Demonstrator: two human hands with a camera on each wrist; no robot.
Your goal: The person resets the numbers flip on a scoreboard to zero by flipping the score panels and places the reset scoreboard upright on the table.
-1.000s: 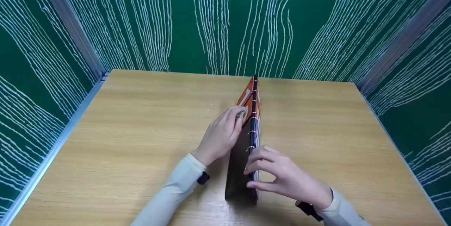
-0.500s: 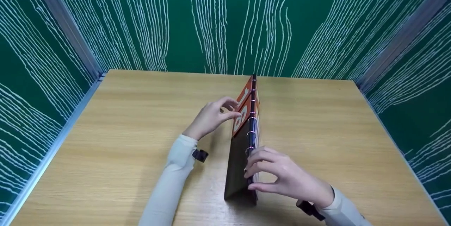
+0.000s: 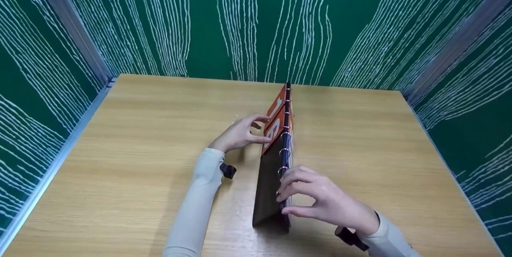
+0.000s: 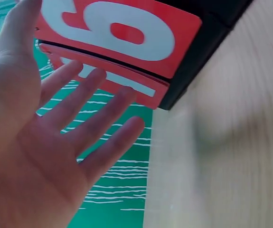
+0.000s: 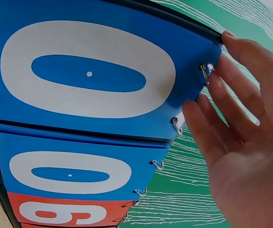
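A black tent-shaped flip scoreboard [image 3: 269, 185] stands on the table, its ring-bound top edge running away from me. On its left face, toward the far end, hang red number cards [image 3: 273, 131]. My left hand [image 3: 239, 133] is beside these cards, fingers spread and extended, its fingertips close by them in the left wrist view. At the near end my right hand [image 3: 316, 193] holds the top edge, thumb at the corner and fingertips by the metal rings [image 5: 203, 75]. In the right wrist view, blue cards [image 5: 160, 102] reading 0 and a red card [image 5: 60, 213] reading 6 hang on the right face.
The scoreboard stands on a light wood table [image 3: 152, 161], which stretches out on both sides of it. Green walls [image 3: 224, 21] with white wavy lines rise at the back and sides. Black wrist cameras [image 3: 228, 170] are worn at both wrists.
My left hand has come away from the red cards and drawn back to the left, its thumb and fingers parting. My right hand has stayed at the near end.
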